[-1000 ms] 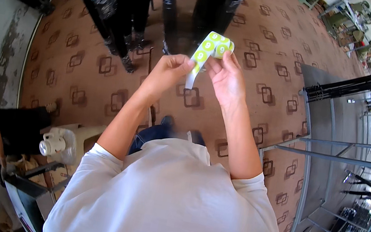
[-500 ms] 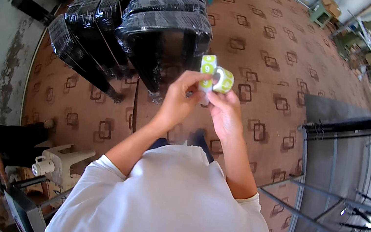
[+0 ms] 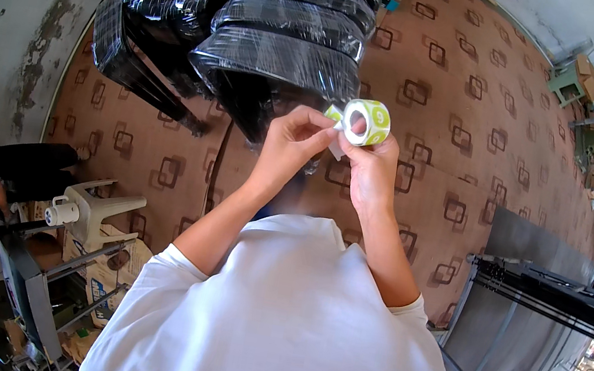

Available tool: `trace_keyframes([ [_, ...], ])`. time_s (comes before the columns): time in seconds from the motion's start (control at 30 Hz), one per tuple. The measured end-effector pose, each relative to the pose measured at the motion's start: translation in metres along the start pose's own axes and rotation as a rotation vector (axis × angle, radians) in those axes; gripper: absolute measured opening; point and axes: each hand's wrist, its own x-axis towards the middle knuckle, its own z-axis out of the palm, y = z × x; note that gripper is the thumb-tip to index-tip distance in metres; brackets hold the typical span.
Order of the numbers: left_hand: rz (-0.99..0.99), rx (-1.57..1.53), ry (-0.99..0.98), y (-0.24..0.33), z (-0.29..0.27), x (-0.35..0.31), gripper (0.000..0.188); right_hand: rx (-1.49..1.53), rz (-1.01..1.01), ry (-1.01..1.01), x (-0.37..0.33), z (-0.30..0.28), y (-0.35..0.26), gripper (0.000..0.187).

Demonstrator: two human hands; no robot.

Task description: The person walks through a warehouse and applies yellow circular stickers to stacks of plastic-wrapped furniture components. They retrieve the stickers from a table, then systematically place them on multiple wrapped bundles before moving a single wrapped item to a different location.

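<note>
Up close, white shirt (image 3: 283,310). L hand (image 3: 290,144) pinches the loose strip (image 3: 334,113), just beside the lime/white sticker roll (image 3: 377,126); R hand (image 3: 375,166) holds the roll, core hole showing, out front of the shirt & over the patterned floor (image 3: 443,168). Off L, cream stool (image 3: 101,208) w/ white jug (image 3: 61,213). Beyond hands, wrapped blk frames (image 3: 284,56); far R, grn stool (image 3: 566,87) w/ carton (image 3: 587,79).

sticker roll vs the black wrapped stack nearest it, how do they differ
The sticker roll is white and lime green; the wrapped stack is glossy black. The sticker roll is small and round; the wrapped stack is far larger. The right hand holds the sticker roll; the wrapped stack stands on the floor.
</note>
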Motion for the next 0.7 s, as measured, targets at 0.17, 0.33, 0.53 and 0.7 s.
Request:
trace_keyframes([
  [0.17, -0.084, -0.181, -0.002, -0.01, -0.026, 0.045, 0.004, -0.125, 0.05, -0.07, 0.045, 0.014, 0.001, 0.032],
  [0.33, 0.278, 0.442, 0.379, 0.0, -0.084, 0.113, 0.003, 0.003, 0.079, 0.048, 0.095, 0.005, 0.011, 0.032],
  [0.53, 0.556, 1.552, -0.112, -0.038, -0.109, 0.14, 0.009, 0.037, 0.237, 0.036, 0.141, 0.009, -0.002, 0.028],
  [0.7, 0.427, 1.239, -0.123, 0.005, -0.096, 0.12, 0.02, -0.091, 0.323, -0.11, 0.179, 0.002, -0.009, 0.027],
])
